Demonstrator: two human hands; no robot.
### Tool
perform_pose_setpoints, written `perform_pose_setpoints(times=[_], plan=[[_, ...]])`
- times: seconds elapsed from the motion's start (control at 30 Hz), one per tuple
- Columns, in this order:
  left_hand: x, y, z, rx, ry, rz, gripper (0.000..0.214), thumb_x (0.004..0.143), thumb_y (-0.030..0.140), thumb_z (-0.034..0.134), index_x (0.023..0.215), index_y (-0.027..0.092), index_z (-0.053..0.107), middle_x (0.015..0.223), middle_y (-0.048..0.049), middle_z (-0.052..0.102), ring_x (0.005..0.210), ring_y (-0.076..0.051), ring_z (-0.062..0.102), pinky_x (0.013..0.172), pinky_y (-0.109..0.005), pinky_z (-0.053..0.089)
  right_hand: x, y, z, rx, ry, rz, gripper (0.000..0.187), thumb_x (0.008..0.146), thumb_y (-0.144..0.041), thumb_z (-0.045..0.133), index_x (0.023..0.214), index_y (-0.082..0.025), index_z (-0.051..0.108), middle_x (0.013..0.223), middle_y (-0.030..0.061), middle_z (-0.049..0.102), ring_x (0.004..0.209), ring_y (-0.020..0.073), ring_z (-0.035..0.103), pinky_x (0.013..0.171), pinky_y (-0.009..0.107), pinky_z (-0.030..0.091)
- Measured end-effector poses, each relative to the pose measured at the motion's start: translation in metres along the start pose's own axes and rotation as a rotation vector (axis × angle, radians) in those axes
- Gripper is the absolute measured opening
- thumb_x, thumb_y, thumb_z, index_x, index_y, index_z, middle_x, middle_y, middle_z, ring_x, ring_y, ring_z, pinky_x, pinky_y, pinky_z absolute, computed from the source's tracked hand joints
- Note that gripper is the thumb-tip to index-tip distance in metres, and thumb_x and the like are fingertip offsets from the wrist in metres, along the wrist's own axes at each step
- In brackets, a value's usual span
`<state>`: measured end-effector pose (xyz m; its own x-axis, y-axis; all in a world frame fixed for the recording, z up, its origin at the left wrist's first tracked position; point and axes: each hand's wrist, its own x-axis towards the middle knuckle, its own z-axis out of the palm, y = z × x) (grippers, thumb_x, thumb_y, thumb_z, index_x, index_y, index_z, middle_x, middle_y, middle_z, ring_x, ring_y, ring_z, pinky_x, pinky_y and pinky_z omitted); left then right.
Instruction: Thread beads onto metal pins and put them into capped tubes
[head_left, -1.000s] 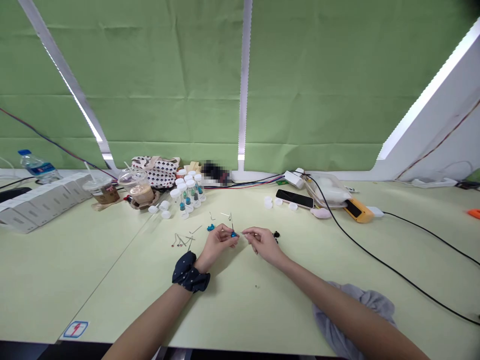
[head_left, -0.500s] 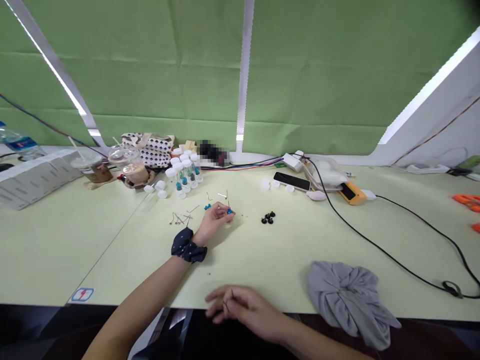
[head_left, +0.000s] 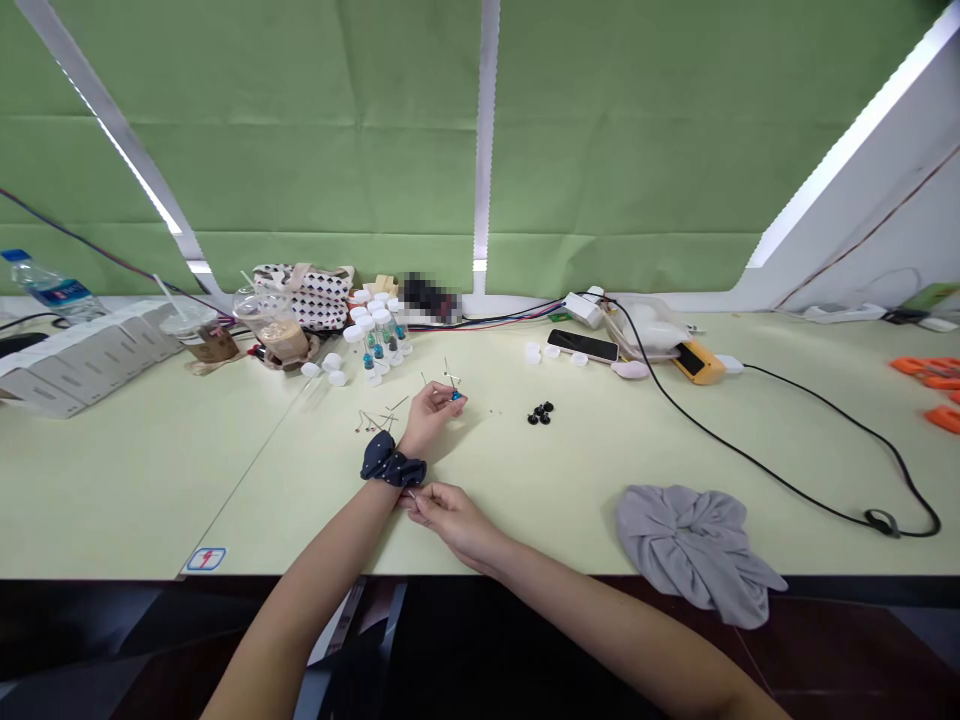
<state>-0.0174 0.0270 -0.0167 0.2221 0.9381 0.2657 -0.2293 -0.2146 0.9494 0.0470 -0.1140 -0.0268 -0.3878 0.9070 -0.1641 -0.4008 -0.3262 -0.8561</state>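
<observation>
Between the fingertips of my left hand (head_left: 430,412) is a small blue piece (head_left: 457,396) with a thin metal pin standing up from it. A dark dotted scrunchie (head_left: 388,462) circles my left wrist. My right hand (head_left: 454,518) lies close to that wrist, thumb and fingers pinched together; a thin sliver shows at the tips, too small to name. Several thin metal pins with small reddish ends (head_left: 369,428) lie left of my left hand. To its right is a cluster of small black round parts (head_left: 540,413).
Capped clear vials (head_left: 384,345) with blue and dark pieces stand behind my left hand, beside loose white caps (head_left: 332,363). Drink cups (head_left: 274,335) are at the left. A phone (head_left: 583,346), yellow device (head_left: 699,362), black cable (head_left: 750,455) and grey cloth scrunchie (head_left: 686,545) lie at the right.
My right hand has come up from the table's front edge to beside my left wrist, its fingers now pinched. My left hand still holds the blue piece. The view has shifted slightly.
</observation>
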Motion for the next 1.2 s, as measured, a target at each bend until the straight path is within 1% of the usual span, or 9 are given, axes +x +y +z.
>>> perform_pose_setpoints(times=[0.23, 0.47, 0.6, 0.67, 0.77, 0.83, 0.9, 1.03, 1.2], plan=[[0.003, 0.001, -0.003, -0.006, 0.022, 0.005, 0.029, 0.065, 0.026, 0.072, 0.083, 0.016, 0.051, 0.077, -0.0034, 0.066, 0.061, -0.011, 0.059, 0.06, -0.026, 0.046, 0.004, -0.019, -0.015, -0.439, 0.061, -0.058, 0.026, 0.077, -0.041, 0.057, 0.071, -0.015, 0.055, 0.097, 0.0065, 0.063, 0.1, 0.0197, 0.055, 0.088, 0.033, 0.038], [0.0, 0.004, -0.001, 0.005, 0.012, 0.01, 0.027, 0.068, 0.026, 0.07, 0.084, 0.017, 0.051, 0.078, -0.0028, 0.065, 0.059, -0.01, 0.058, 0.06, -0.026, 0.045, 0.028, -0.069, -0.08, -0.395, 0.22, -0.042, 0.022, 0.077, -0.036, 0.058, 0.075, -0.014, 0.056, 0.094, 0.0097, 0.064, 0.097, 0.0179, 0.058, 0.09, 0.033, 0.041], [-0.001, 0.004, 0.0, 0.02, -0.008, -0.004, 0.026, 0.069, 0.027, 0.069, 0.085, 0.017, 0.05, 0.078, -0.0027, 0.065, 0.059, -0.011, 0.058, 0.062, -0.027, 0.045, 0.039, -0.102, -0.106, -0.4, 0.134, -0.008, 0.018, 0.078, -0.03, 0.058, 0.071, -0.014, 0.054, 0.091, 0.009, 0.064, 0.085, 0.0139, 0.062, 0.082, 0.029, 0.046], [-0.002, 0.004, 0.0, 0.021, -0.019, -0.02, 0.027, 0.069, 0.028, 0.068, 0.086, 0.017, 0.05, 0.078, -0.0032, 0.065, 0.061, -0.011, 0.059, 0.062, -0.028, 0.046, 0.042, -0.119, -0.116, -0.555, 0.083, -0.028, 0.017, 0.081, -0.029, 0.054, 0.072, -0.014, 0.054, 0.083, 0.0066, 0.064, 0.07, 0.0121, 0.063, 0.071, 0.028, 0.049], [-0.004, 0.005, 0.001, 0.022, -0.032, -0.05, 0.027, 0.069, 0.029, 0.068, 0.086, 0.017, 0.051, 0.081, -0.0046, 0.065, 0.065, -0.013, 0.06, 0.064, -0.029, 0.047, 0.051, -0.141, -0.131, -1.01, 0.101, -0.152, 0.016, 0.083, -0.022, 0.047, 0.071, -0.015, 0.055, 0.066, 0.0018, 0.059, 0.055, 0.0102, 0.057, 0.058, 0.024, 0.046], [-0.004, 0.006, 0.002, 0.025, -0.041, -0.069, 0.027, 0.07, 0.029, 0.068, 0.086, 0.017, 0.051, 0.082, -0.0051, 0.065, 0.067, -0.014, 0.06, 0.064, -0.029, 0.047, 0.058, -0.15, -0.141, -1.324, 0.105, -0.234, 0.016, 0.08, -0.013, 0.047, 0.067, -0.014, 0.057, 0.069, 0.0031, 0.058, 0.059, 0.0101, 0.055, 0.059, 0.022, 0.042], [-0.005, 0.007, 0.003, 0.031, -0.064, -0.091, 0.027, 0.07, 0.028, 0.068, 0.086, 0.017, 0.05, 0.082, -0.0053, 0.065, 0.066, -0.013, 0.06, 0.064, -0.029, 0.047, 0.066, -0.152, -0.15, -1.547, 0.039, -0.258, 0.017, 0.077, -0.007, 0.048, 0.065, -0.013, 0.058, 0.078, 0.0058, 0.058, 0.067, 0.0113, 0.055, 0.061, 0.021, 0.04], [-0.006, 0.008, 0.005, 0.034, -0.126, -0.125, 0.025, 0.072, 0.028, 0.067, 0.086, 0.017, 0.049, 0.081, -0.0049, 0.065, 0.061, -0.011, 0.059, 0.064, -0.029, 0.046, 0.076, -0.148, -0.156, -1.764, -0.132, -0.264, 0.016, 0.078, -0.005, 0.049, 0.072, -0.012, 0.062, 0.083, 0.0075, 0.057, 0.076, 0.0133, 0.053, 0.065, 0.021, 0.037], [-0.006, 0.006, 0.006, 0.029, -0.135, -0.138, 0.027, 0.07, 0.03, 0.068, 0.085, 0.016, 0.05, 0.08, -0.0051, 0.065, 0.06, -0.012, 0.059, 0.063, -0.028, 0.045, 0.074, -0.15, -0.147, -1.876, -0.211, -0.248, 0.019, 0.081, -0.005, 0.047, 0.081, -0.013, 0.065, 0.082, 0.0068, 0.057, 0.069, 0.012, 0.052, 0.06, 0.02, 0.032]])
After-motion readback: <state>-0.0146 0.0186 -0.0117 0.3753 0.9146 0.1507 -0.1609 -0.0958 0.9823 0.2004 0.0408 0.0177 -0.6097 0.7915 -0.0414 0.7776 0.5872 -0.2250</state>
